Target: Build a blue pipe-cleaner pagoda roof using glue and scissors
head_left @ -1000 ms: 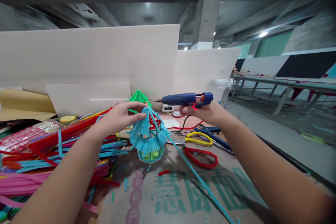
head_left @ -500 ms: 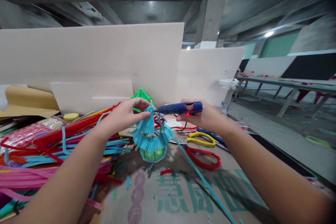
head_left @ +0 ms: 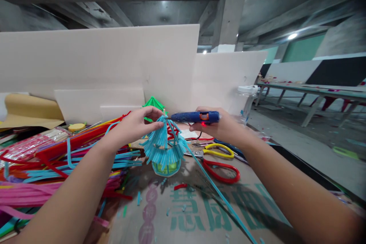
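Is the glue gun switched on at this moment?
On, apparently: a small red light glows on the underside of the blue glue gun, held level in the right hand.

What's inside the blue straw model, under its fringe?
Below the fringe of the straw model a green-yellow piece shows inside a blue base ring, with red struts near the top. The fringe and the left hand cover the rest.
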Tool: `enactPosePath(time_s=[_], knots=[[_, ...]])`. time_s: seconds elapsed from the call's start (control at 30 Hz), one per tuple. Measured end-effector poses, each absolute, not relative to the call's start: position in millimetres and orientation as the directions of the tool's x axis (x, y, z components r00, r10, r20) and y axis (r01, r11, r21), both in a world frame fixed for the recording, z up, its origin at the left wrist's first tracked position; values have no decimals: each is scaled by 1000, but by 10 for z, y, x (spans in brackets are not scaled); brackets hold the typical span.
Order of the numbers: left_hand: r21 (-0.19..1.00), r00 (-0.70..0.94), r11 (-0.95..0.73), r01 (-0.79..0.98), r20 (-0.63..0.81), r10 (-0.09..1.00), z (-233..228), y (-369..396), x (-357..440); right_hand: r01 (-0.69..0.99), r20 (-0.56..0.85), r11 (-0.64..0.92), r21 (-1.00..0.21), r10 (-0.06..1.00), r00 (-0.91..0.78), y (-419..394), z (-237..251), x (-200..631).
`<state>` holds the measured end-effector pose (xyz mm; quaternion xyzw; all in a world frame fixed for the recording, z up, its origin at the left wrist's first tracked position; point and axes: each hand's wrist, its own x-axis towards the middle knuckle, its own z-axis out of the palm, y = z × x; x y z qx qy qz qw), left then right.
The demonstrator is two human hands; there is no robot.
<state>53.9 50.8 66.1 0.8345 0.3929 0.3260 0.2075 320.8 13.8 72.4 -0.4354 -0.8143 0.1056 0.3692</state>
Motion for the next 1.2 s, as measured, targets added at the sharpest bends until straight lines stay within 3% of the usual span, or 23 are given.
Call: enactPosePath(time_s=[0.4, 1.2], knots=[[599, 467, -599, 531, 383, 797, 663, 508, 551, 700, 503, 551, -454, 807, -309, 140, 730, 3213], [618, 471, -599, 510, 382, 795, 659, 507, 545, 660, 456, 541, -522, 831, -320, 151, 724, 3228]])
